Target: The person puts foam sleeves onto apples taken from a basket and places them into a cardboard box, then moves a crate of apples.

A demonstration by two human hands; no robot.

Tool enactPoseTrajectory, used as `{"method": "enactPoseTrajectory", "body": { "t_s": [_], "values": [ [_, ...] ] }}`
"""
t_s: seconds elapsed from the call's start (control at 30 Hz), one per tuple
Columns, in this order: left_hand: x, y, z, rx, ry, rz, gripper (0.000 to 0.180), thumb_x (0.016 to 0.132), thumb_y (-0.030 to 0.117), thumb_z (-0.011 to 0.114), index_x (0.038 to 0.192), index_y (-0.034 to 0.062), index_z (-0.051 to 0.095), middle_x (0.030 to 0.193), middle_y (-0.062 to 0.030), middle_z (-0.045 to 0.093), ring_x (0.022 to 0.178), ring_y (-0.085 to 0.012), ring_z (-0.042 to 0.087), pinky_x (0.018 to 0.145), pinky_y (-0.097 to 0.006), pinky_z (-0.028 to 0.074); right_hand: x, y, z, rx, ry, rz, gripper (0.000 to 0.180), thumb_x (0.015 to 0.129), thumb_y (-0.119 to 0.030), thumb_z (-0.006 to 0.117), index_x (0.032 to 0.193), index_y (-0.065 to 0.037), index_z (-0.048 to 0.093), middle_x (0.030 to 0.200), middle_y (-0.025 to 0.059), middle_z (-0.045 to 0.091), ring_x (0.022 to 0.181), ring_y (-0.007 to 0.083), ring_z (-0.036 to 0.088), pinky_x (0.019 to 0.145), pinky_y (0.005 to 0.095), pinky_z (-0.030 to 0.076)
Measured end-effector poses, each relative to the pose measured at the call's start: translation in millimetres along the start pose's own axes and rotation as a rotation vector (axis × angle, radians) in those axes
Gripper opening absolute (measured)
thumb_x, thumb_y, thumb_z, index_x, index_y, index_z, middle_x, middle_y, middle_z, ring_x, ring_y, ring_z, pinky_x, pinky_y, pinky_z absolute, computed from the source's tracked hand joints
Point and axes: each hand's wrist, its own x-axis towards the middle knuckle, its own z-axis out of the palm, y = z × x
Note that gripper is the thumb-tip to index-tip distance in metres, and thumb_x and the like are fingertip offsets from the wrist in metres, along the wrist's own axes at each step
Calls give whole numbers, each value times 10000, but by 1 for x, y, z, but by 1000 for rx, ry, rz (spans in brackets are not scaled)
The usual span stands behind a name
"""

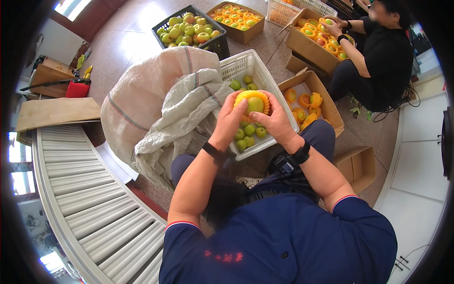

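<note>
A green apple [255, 105] sits in a yellow foam net sleeve [244, 98] between my two hands, above a white plastic crate [257, 64]. My left hand [230, 118] is closed round the sleeve's left side. From the other side my right hand [275, 120] grips it, with the thumb against the apple's lower part. Several bare green apples [249, 137] lie in the crate below. Just right of my right hand stands an open cardboard box [329, 102] with several apples in yellow sleeves [302, 113].
A large white woven sack [151, 90] slumps left of the crate. Farther off are a black crate of apples [189, 31] and a box of sleeved apples [236, 18]. A co-worker [378, 52] handles apples over another box [313, 47] at right. A white radiator [90, 189] runs along my left.
</note>
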Motion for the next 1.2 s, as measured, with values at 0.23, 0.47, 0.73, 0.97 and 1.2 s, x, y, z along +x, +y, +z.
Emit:
{"method": "enactPoseTrajectory", "body": {
  "t_s": [0.23,0.47,0.73,0.97,1.2],
  "values": [
    [9,-3,3,14,16,66,498,997,221,621,1383,-34,437,1244,-103,590,1131,-152,579,985,-288,474,10,8,-4,-78,-9,-24,676,876,-110,769,1428,-7,394,1323,98,537,1226,164,548,1043,309,475],
    [7,6,-13,55,38,95,506,969,214,665,1370,-9,451,1182,-84,614,1068,-149,600,915,-298,520,9,3,10,-123,-18,-32,710,869,-144,785,1438,-7,383,1342,111,527,1243,192,541,1049,328,469],
    [0,-24,0,99,9,31,592,964,261,702,1405,3,402,1217,-73,575,1102,-134,572,929,-279,507,-6,17,-2,-163,32,-33,780,810,-170,850,1429,-19,400,1333,113,536,1205,190,558,1008,325,488],
    [8,-26,-3,112,3,0,604,964,261,702,1414,2,392,1237,-78,575,1125,-137,568,955,-281,498,0,15,-3,-91,27,-8,736,816,-171,850,1397,-11,426,1292,98,565,1161,173,588,997,309,497],
    [7,-18,0,125,33,22,645,940,320,716,1394,-33,424,1214,-111,596,1107,-157,585,944,-294,498,2,8,-3,-65,5,20,746,822,-159,846,1409,-12,410,1301,95,557,1177,168,581,999,295,496]
  ]
}}
